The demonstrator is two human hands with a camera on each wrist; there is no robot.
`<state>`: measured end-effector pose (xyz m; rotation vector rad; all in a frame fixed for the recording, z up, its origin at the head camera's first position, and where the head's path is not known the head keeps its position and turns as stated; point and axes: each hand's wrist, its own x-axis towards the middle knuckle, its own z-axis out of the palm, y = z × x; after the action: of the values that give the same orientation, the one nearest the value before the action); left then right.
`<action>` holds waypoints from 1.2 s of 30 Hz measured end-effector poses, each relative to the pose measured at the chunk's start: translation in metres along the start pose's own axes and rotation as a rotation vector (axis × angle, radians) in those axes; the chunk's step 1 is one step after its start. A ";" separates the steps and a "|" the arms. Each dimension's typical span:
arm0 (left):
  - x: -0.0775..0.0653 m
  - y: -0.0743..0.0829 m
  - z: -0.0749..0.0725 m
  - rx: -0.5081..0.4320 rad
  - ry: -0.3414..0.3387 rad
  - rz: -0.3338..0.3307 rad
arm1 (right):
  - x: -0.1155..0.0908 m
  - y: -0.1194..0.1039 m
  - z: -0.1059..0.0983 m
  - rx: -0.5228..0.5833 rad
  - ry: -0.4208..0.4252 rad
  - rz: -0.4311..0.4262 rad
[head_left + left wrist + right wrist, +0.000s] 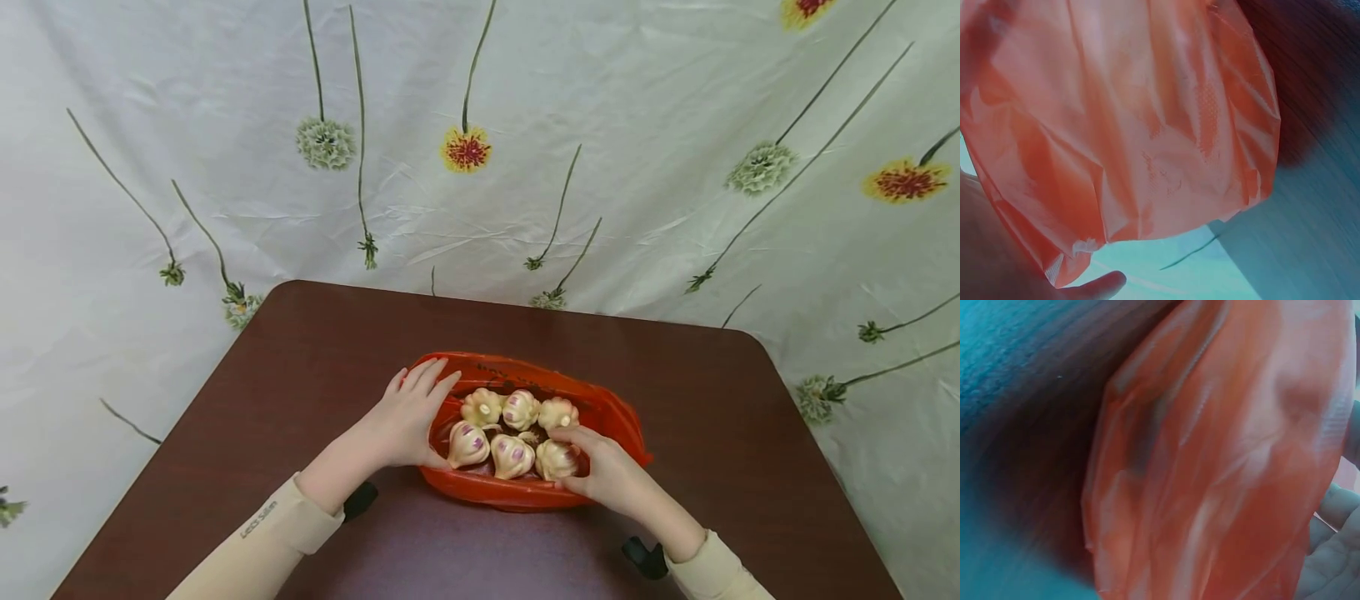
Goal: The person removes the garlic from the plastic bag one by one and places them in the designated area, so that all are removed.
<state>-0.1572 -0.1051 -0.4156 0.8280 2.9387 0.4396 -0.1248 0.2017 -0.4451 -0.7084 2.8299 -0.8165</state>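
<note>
Red bag (502, 495) lies between left hand (410, 417) and right hand (609, 471).

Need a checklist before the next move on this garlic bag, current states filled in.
1. Bag mouth open: ok, the red bag gapes upward.
2. Bag supported: ok, it sits on the table.
3. Bulbs inside: ok, six garlic bulbs visible.
4. Left hand at bag's left end: ok, fingers spread.
5. Right hand gripping near-right bulb: cannot tell; thumb and fingers straddle it.
6. Bag underside intact: cannot tell, hidden.
</note>
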 end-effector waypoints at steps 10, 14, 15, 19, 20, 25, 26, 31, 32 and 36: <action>-0.003 -0.001 -0.001 -0.037 -0.017 0.021 | -0.001 0.008 0.004 0.022 -0.037 0.078; -0.003 0.000 0.000 -0.040 -0.025 0.023 | 0.002 0.010 0.008 0.034 -0.044 0.083; -0.003 0.000 0.000 -0.041 -0.027 0.022 | 0.003 0.010 0.009 0.037 -0.046 0.083; -0.005 0.001 0.001 -0.047 -0.032 0.024 | 0.005 0.013 0.012 0.047 -0.061 0.091; -0.005 0.002 0.001 -0.050 -0.033 0.026 | 0.006 0.014 0.012 0.045 -0.063 0.089; -0.006 0.003 0.003 -0.053 -0.030 0.031 | 0.007 0.016 0.013 0.059 -0.075 0.081; -0.007 0.003 0.003 -0.053 -0.032 0.030 | 0.007 0.016 0.013 0.051 -0.078 0.075; -0.007 0.002 0.006 -0.058 -0.037 0.023 | 0.008 0.016 0.018 0.049 -0.088 0.090; -0.007 0.002 0.006 -0.059 -0.036 0.024 | 0.008 0.016 0.019 0.048 -0.087 0.095; -0.007 0.003 0.007 -0.060 -0.029 0.030 | 0.008 0.015 0.021 0.040 -0.087 0.102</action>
<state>-0.1487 -0.1049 -0.4217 0.8642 2.8749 0.5109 -0.1334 0.1992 -0.4708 -0.5741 2.7388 -0.8031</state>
